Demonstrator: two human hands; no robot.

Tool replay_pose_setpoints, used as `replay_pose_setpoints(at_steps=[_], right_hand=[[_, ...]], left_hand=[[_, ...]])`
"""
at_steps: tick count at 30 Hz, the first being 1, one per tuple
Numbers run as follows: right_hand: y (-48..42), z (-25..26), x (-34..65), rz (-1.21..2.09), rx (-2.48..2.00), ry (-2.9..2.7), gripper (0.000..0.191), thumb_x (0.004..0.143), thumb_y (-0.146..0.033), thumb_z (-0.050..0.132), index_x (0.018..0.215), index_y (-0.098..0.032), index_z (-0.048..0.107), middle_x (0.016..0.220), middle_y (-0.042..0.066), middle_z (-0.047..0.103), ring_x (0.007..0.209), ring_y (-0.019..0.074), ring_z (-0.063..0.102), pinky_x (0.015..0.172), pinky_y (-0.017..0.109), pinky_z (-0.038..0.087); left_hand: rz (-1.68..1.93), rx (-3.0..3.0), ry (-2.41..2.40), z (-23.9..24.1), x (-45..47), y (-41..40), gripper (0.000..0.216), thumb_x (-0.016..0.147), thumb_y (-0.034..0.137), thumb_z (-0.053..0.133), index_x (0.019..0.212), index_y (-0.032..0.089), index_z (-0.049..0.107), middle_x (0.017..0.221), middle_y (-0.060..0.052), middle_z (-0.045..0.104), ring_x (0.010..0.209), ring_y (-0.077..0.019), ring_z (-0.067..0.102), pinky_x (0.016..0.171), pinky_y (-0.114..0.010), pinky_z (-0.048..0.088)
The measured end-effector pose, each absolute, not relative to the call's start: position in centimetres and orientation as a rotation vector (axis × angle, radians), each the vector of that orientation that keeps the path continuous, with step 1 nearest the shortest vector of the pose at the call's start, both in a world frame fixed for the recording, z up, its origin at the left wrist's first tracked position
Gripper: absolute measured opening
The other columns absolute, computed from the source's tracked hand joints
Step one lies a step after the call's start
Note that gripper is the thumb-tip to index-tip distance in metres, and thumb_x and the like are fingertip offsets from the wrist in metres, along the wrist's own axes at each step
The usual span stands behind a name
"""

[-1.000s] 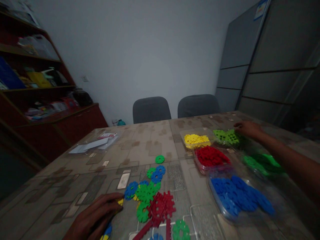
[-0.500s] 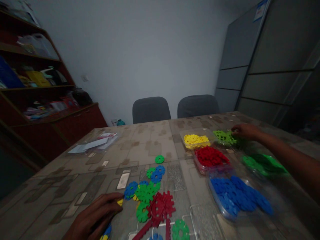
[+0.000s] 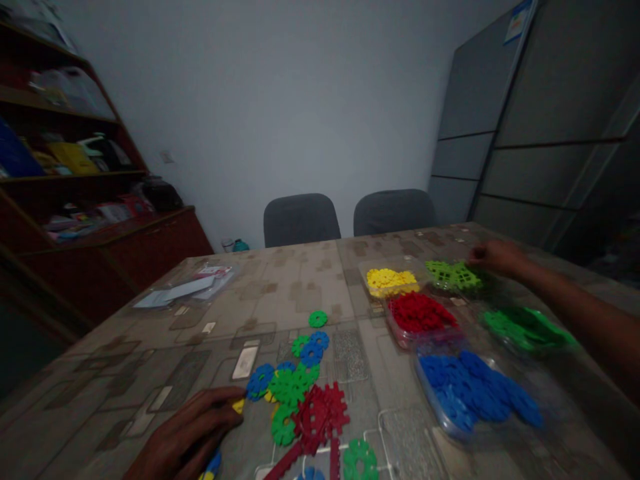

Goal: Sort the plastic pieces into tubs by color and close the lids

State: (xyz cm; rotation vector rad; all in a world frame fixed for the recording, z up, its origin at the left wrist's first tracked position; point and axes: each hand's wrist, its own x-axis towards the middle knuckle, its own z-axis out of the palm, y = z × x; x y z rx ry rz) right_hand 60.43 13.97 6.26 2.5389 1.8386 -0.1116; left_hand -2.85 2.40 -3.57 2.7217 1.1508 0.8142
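My left hand [image 3: 193, 430] rests at the near left of the table, its fingers closed around a small yellow plastic piece [image 3: 239, 405]. Its fingertips reach the edge of a joined group of interlocking plastic discs, among them a blue disc [image 3: 261, 381], green discs [image 3: 290, 387] and red toothed pieces [image 3: 320, 417]. More blue and yellow shows under my palm. Far to the right, my right hand [image 3: 500, 258] is at the edge of the box of light green lattice pieces [image 3: 453, 275]. Its fingers are pinched together, and whatever lies between them is too blurred to make out.
Clear boxes hold yellow pieces [image 3: 391, 280], red pieces [image 3: 423, 312], blue discs [image 3: 477, 390] and green discs [image 3: 527, 328]. A loose green disc [image 3: 360, 459] lies at the near edge. Papers in a plastic sleeve [image 3: 187, 288] lie at far left. Two grey chairs [image 3: 301, 219] stand behind the table.
My right hand has lifted slightly and shifted right, from the light green pieces to the edge of their box. My left hand stays nearly still.
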Motion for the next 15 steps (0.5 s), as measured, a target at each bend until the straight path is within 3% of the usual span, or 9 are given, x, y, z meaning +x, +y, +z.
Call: replay_pose_setpoints(at_steps=[15], right_hand=[[13.7,5.1,62.4,-0.012,2.419,1.975,0.020,0.094,-0.033,0.058,0.108,-0.019,0.064,0.111,0.005,0.065,0.093,0.0184,0.064,0.081,0.037,0.054]], left_hand=[[0.843,2.705,1.139,-3.8,-2.8,2.2,0.018,0.092,0.031,0.055,0.106,0.033,0.067,0.119,-0.001,0.070,0.104,-0.0178,0.069,0.087,-0.021,0.055]])
